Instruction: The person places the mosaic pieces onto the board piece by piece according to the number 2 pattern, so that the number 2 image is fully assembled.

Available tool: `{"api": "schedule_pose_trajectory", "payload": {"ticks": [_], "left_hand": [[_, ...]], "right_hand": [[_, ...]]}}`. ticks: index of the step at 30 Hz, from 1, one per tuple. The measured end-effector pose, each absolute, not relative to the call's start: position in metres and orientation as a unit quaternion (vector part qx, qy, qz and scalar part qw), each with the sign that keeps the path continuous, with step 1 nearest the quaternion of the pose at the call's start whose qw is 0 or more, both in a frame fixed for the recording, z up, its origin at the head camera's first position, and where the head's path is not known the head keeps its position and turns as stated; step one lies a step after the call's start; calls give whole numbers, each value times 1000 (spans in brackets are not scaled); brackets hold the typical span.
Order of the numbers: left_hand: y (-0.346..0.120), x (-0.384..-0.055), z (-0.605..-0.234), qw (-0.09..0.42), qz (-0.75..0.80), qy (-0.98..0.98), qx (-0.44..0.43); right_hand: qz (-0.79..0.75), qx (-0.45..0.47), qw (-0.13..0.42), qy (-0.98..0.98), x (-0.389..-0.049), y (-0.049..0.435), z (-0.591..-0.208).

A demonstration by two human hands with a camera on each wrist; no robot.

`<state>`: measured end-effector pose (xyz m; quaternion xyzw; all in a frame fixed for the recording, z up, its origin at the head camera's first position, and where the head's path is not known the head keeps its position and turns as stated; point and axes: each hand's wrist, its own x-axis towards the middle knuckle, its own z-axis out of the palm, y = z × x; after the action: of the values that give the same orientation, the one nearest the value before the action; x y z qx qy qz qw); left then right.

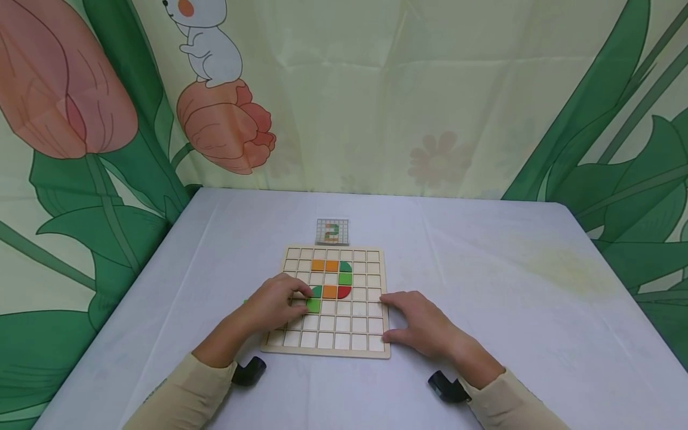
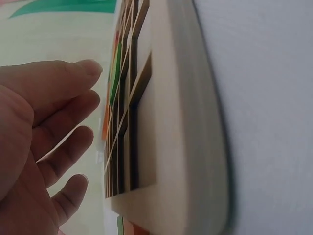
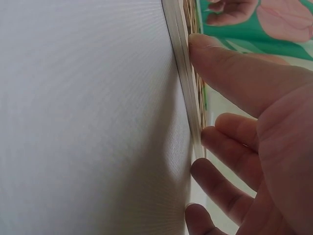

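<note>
A wooden grid board point(image 1: 349, 353) lies on the table with coloured tiles in some of its cells. Orange tiles point(image 1: 325, 266), a dark green rounded tile point(image 1: 345, 267), a light green square point(image 1: 345, 279) and a red rounded tile point(image 1: 344, 292) form a curved figure. Over the board's left part, my left hand point(image 1: 276, 303) has its thumb and forefinger at another light green square point(image 1: 313, 306); no tile shows between its fingertips in the left wrist view. My right hand point(image 1: 424, 322) rests its fingertips and thumb point(image 3: 220, 63) against the board's right edge.
Behind the board lies a small card point(image 1: 332, 232) printed with a grid and coloured figure. Green and orange pieces point(image 2: 129, 227) show past the board's edge in the left wrist view, mostly hidden. A white cloth point(image 1: 484, 257) covers the table; a printed curtain point(image 1: 344, 119) hangs behind.
</note>
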<state>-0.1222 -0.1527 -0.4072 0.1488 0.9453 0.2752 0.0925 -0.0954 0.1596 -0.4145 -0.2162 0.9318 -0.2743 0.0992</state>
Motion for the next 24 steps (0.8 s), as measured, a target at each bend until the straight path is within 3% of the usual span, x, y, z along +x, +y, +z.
{"api": "schedule_pose_trajectory", "payload": {"ticks": [6,14,24], "left_hand": [[-163,-121,-406,90,286,944,136],[-185,-118,-403,40,294,938,180],[-206,-114,-401,56,280,949,136]], "right_hand": [[-276,-214,101,932,-95,159,-414],[-272,-224,94,931,-95,160,-415],[-278,-218,99,930,-95,160,-414]]}}
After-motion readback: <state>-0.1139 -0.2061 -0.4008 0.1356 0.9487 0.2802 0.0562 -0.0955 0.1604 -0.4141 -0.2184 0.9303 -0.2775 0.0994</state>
